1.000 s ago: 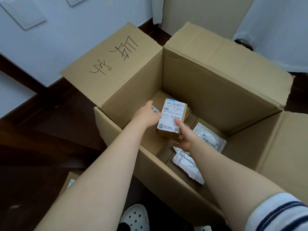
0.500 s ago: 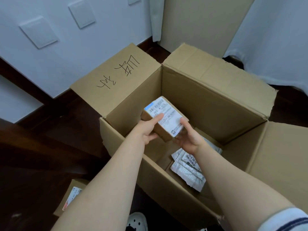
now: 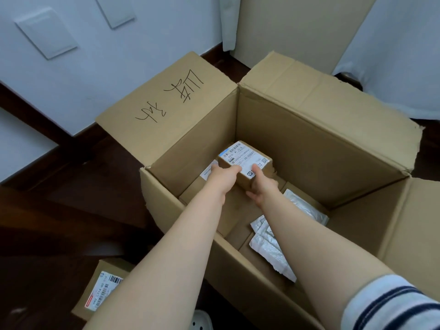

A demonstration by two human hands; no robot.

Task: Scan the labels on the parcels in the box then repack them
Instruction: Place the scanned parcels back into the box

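Observation:
A large open cardboard box stands on the dark floor with its flaps spread. Inside it, both hands hold a small brown parcel with a white barcode label on top. My left hand grips its left end and my right hand its near right side. Another labelled parcel lies partly hidden under my left hand. Silver padded mailers lie on the box bottom to the right, partly covered by my right forearm.
A small labelled carton sits on the floor outside the box at lower left, partly behind my left arm. A white wall with plates rises at the left. A tall cardboard panel and white curtains stand behind the box. A white shoe shows at the bottom edge.
The parcel was raised and tilted between both hands half a second ago; now it is lower and farther back in the box, label up, with both hands still on it.

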